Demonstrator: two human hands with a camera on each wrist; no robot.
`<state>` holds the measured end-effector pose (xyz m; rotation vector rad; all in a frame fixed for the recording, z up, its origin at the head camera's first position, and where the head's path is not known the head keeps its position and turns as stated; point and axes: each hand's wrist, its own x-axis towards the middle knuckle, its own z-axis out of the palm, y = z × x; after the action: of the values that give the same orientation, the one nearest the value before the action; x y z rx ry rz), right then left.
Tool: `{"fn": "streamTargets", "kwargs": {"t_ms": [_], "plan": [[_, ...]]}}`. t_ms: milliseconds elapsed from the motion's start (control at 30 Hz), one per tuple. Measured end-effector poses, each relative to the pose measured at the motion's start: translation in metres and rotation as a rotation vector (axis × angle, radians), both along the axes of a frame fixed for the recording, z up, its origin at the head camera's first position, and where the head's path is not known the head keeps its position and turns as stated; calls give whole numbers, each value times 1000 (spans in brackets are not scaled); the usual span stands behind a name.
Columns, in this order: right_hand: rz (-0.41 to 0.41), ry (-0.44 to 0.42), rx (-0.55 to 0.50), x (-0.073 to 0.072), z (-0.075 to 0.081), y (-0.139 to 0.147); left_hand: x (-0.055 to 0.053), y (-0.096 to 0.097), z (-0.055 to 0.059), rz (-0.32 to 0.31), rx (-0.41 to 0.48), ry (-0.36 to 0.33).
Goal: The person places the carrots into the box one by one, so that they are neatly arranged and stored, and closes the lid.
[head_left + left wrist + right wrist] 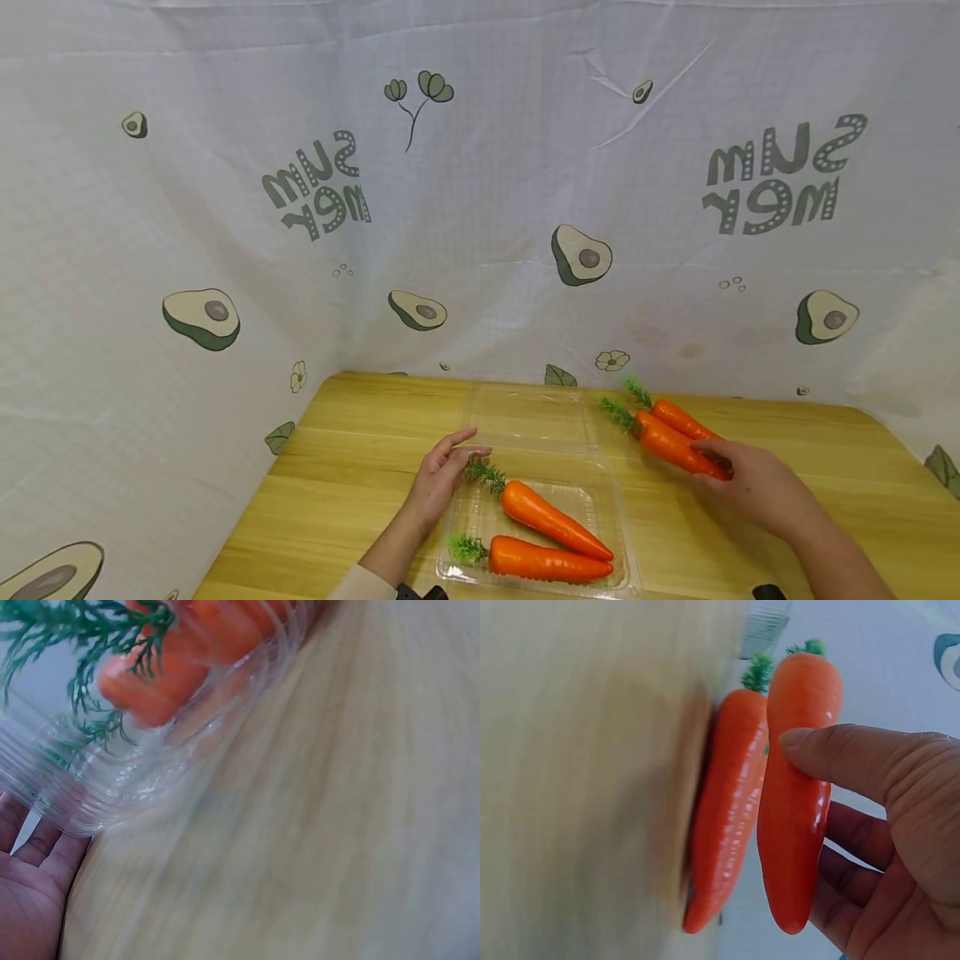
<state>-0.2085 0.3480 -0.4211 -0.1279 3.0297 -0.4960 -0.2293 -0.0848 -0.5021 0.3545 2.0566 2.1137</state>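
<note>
My right hand (768,492) pinches an orange carrot (667,443) with a green leafy top, thumb along one side, as the right wrist view shows. Right beside it, a second carrot (729,810) lies on the table. To the left stands a clear plastic container (624,521). Inside it are two more carrots, an upper one (553,518) lying slanted and a lower one (547,560) nearly level, their tips together at the right. At the container's upper left edge rests my left hand (437,479), its fingers against the clear wall in the left wrist view.
The container's clear lid (528,414) lies folded back flat behind it. Everything stands on a wood-grain table (337,475). A white cloth (480,208) printed with avocados and lettering hangs along the table's back and left side.
</note>
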Motion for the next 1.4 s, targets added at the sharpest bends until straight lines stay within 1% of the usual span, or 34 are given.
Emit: {"fn": "streamTargets", "kwargs": {"t_ms": [167,400,533,733,900,1167,1400], "plan": [[-3,33,3,4,10,-3,0,-1,-1,0,-6,5],[25,142,0,12,19,-15,1,-2,-2,-4,-3,4],[20,155,-7,17,27,-28,1,-5,-2,-10,-1,0],[12,185,-57,25,37,-48,2,-8,-1,-21,-1,3],[20,208,-119,33,40,-64,3,-10,0,-27,-11,1],[76,230,-185,29,38,-72,1,-5,0,-9,-17,6],[101,227,-221,24,36,-81,0,-1,-1,4,-14,10]]}}
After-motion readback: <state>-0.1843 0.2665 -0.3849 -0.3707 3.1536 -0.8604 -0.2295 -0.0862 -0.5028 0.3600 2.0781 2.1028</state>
